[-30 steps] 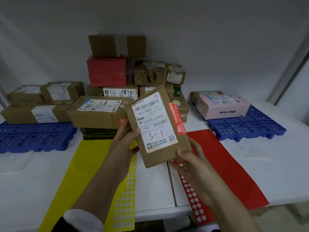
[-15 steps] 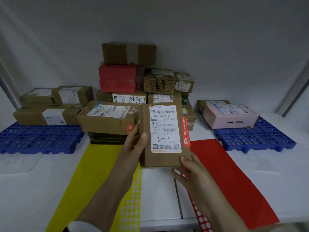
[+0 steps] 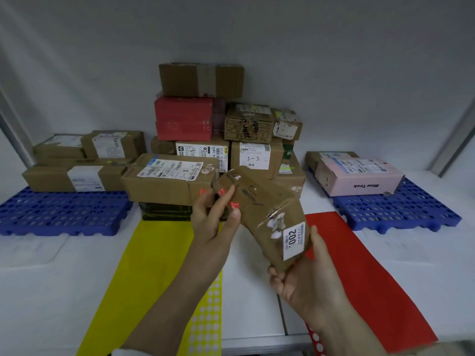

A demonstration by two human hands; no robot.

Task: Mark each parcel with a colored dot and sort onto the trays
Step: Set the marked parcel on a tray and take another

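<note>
- Parcel [image 3: 259,209] up in the air, tilted, taped side toward me, between yellow dot sheet [image 3: 154,265] and red dot sheet [image 3: 359,265].
- My left hand [image 3: 213,224] pinches its far end, my right hand [image 3: 305,278] grips the near corner; probably to find a face for the dot.

Brown parcel [image 3: 259,209], flat, wrapped in clear tape, held in the air between left hand [image 3: 213,227] and right hand [image 3: 305,281]. Tilted, far end higher, white label [image 3: 294,240] with "002" at the near end. Behind it, against the wall, pile [image 3: 254,160] of brown boxes with one red box [image 3: 183,118]. Blue left tray [image 3: 64,211] carrying several brown boxes [image 3: 74,177]. Blue right tray [image 3: 401,209] carrying a pink box [image 3: 359,178], a brown one behind it. Yellow dot sheet [image 3: 205,322] and red dot sheet [image 3: 314,337] lying flat below the hands, both with rows of white circles.
</note>
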